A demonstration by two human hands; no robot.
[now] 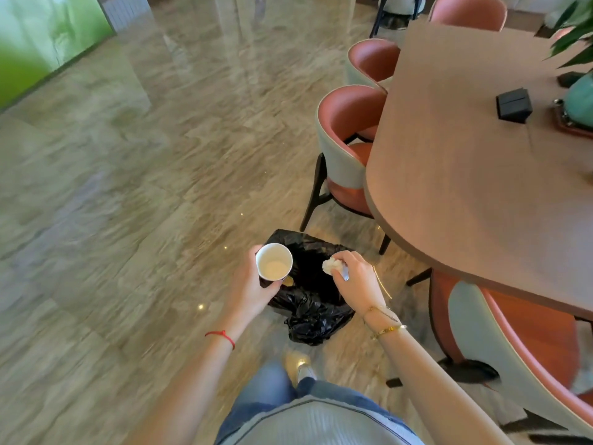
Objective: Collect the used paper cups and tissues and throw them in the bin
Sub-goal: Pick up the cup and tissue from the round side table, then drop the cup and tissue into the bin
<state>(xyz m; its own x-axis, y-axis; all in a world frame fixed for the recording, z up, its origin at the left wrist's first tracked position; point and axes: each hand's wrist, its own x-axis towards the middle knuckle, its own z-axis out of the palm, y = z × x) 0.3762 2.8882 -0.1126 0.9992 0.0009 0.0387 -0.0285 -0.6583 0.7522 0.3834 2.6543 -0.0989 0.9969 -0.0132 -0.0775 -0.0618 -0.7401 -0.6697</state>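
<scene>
One paper cup (274, 262) sits upright in the left hand (248, 289), its grip wrapped around it; one crumpled tissue (331, 265) is pinched in the right hand (354, 284). Both hover over one black-bagged bin (313, 303) on the marble floor (128, 203), beside the worktop (465, 162) and four pink chairs (345, 155).

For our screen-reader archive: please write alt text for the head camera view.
A person's left hand holds an upright paper cup and the right hand a crumpled tissue, both above a black-lined bin on the floor beside a table.
</scene>
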